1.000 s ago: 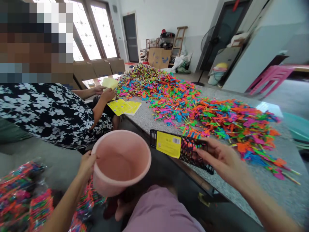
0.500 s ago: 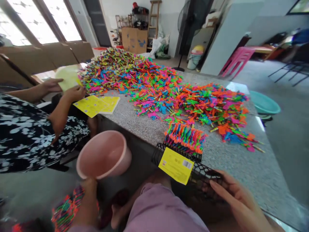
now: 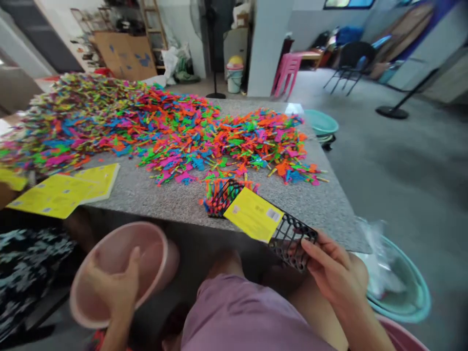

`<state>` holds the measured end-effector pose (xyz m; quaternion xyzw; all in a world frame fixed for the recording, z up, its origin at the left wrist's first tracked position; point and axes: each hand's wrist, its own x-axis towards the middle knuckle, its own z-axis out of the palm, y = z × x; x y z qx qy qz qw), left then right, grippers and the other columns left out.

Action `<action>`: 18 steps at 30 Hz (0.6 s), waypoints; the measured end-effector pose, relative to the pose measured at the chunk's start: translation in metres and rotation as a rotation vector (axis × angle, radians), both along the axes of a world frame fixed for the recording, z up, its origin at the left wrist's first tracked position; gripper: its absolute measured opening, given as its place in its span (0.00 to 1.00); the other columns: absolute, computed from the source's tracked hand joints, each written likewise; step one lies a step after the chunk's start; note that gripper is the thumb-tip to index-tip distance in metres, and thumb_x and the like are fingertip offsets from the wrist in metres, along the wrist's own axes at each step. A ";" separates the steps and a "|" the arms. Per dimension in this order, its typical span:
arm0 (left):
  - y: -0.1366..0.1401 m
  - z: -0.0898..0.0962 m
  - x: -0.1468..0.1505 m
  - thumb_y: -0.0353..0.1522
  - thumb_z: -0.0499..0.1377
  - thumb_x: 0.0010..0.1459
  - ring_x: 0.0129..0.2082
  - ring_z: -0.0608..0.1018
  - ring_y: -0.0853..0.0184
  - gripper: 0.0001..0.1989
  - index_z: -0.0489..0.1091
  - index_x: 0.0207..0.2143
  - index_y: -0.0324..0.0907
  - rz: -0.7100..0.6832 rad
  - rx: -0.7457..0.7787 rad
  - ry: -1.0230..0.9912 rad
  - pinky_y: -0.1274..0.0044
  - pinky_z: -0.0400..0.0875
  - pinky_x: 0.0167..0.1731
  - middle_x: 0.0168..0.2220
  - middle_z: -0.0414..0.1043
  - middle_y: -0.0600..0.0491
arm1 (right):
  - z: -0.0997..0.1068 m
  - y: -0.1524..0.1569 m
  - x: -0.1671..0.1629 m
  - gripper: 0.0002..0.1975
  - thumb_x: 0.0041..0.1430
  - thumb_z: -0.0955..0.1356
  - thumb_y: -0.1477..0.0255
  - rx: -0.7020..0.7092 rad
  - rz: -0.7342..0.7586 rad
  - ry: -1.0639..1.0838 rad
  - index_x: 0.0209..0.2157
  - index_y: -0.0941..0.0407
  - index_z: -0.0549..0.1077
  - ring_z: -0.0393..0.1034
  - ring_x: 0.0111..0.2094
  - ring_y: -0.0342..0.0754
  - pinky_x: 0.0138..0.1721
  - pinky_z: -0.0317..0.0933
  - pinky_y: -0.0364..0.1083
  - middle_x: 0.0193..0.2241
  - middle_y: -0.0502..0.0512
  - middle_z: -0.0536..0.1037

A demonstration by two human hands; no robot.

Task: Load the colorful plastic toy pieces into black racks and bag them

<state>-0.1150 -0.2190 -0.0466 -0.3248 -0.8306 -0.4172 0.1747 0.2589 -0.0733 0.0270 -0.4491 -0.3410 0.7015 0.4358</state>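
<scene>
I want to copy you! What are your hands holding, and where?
Left hand grips pink bucket by its rim; right hand holds black mesh rack by its near end.

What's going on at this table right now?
A person sits at the edge of a speckled table. Their left hand grips the rim of a pink bucket held below the table edge. Their right hand holds one end of a black mesh tray with a yellow card lying on it; the far end rests on the table by a bundle of colourful sticks. A big heap of colourful plastic pieces covers the table.
</scene>
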 end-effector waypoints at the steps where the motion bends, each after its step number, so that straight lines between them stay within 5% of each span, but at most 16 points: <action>1: 0.022 0.013 0.024 0.49 0.66 0.50 0.62 0.64 0.45 0.45 0.53 0.65 0.42 -0.116 0.026 0.072 0.50 0.59 0.59 0.62 0.59 0.40 | -0.001 0.000 0.005 0.17 0.46 0.78 0.65 0.001 -0.046 0.012 0.38 0.54 0.77 0.76 0.26 0.48 0.26 0.70 0.42 0.28 0.54 0.82; 3: 0.065 0.039 0.083 0.45 0.69 0.50 0.62 0.64 0.47 0.42 0.59 0.63 0.43 -0.605 0.025 0.335 0.52 0.53 0.63 0.61 0.62 0.41 | -0.001 0.000 0.011 0.16 0.45 0.78 0.66 0.001 -0.088 0.034 0.37 0.55 0.78 0.76 0.26 0.48 0.24 0.68 0.41 0.27 0.54 0.82; 5: 0.104 0.059 0.141 0.39 0.62 0.60 0.64 0.63 0.54 0.29 0.61 0.62 0.43 -0.987 0.002 0.573 0.54 0.36 0.67 0.61 0.65 0.44 | -0.001 -0.002 0.017 0.16 0.45 0.78 0.67 0.013 -0.130 0.055 0.36 0.56 0.78 0.76 0.25 0.47 0.23 0.67 0.40 0.26 0.54 0.81; 8: 0.148 0.070 0.202 0.26 0.49 0.68 0.64 0.64 0.61 0.20 0.62 0.61 0.36 -1.345 0.004 0.637 0.59 0.35 0.68 0.59 0.69 0.45 | -0.002 -0.008 0.031 0.15 0.45 0.78 0.68 0.005 -0.270 0.111 0.35 0.58 0.79 0.75 0.24 0.45 0.24 0.68 0.39 0.26 0.54 0.82; 10: 0.167 0.069 0.222 0.25 0.48 0.68 0.62 0.68 0.63 0.20 0.64 0.60 0.38 -1.611 0.049 0.501 0.63 0.49 0.67 0.57 0.71 0.46 | -0.006 -0.012 0.047 0.13 0.44 0.78 0.69 -0.046 -0.358 0.174 0.33 0.59 0.79 0.76 0.24 0.44 0.24 0.69 0.39 0.26 0.55 0.82; 13: 0.184 0.065 0.237 0.28 0.56 0.64 0.55 0.75 0.60 0.16 0.73 0.53 0.47 -1.980 -0.051 -0.013 0.65 0.64 0.60 0.51 0.76 0.49 | -0.013 -0.020 0.072 0.10 0.44 0.76 0.74 -0.135 -0.434 0.274 0.32 0.60 0.79 0.77 0.25 0.45 0.27 0.71 0.39 0.27 0.55 0.82; 16: 0.193 0.058 0.247 0.30 0.65 0.56 0.49 0.80 0.54 0.11 0.78 0.43 0.48 -2.077 -0.158 -0.415 0.60 0.69 0.55 0.45 0.79 0.47 | -0.019 -0.027 0.088 0.10 0.48 0.75 0.75 -0.157 -0.461 0.329 0.35 0.60 0.79 0.78 0.29 0.45 0.30 0.73 0.38 0.30 0.55 0.83; 18: 0.197 0.051 0.252 0.32 0.65 0.55 0.47 0.80 0.53 0.10 0.79 0.41 0.49 -2.074 -0.073 -0.326 0.58 0.70 0.54 0.42 0.80 0.48 | -0.022 -0.029 0.093 0.09 0.50 0.74 0.75 -0.147 -0.465 0.335 0.36 0.60 0.78 0.78 0.28 0.45 0.28 0.73 0.39 0.29 0.56 0.83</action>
